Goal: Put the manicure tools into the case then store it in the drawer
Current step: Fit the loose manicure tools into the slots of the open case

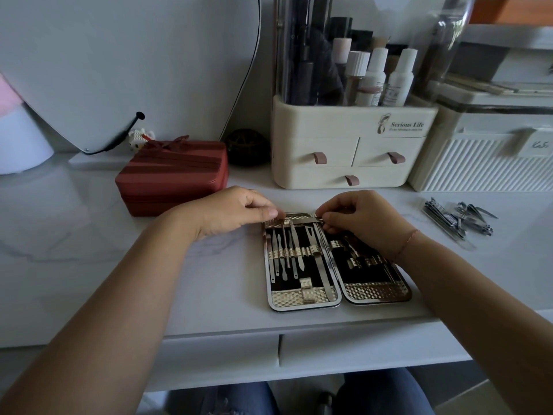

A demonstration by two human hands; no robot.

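- The desk drawer (359, 348) just in front of the case (375, 290) is sitting closed, so the storing part isn't happening yet.
- The case is lying open and flat. A shove could be sliding it toward the desk edge.
- The left hand (236, 209) is pinching a thin pick (285, 241) at the case's top left. If it's going in crooked, it's probably snagging its tightly packed neighbours.
- The right hand (362, 218) is curling tight at the case's top middle; can't tell what it's gripping.
- The loose tools (457, 220) are lying tangled well right of the case, and grabbing blindly is risking a jab.
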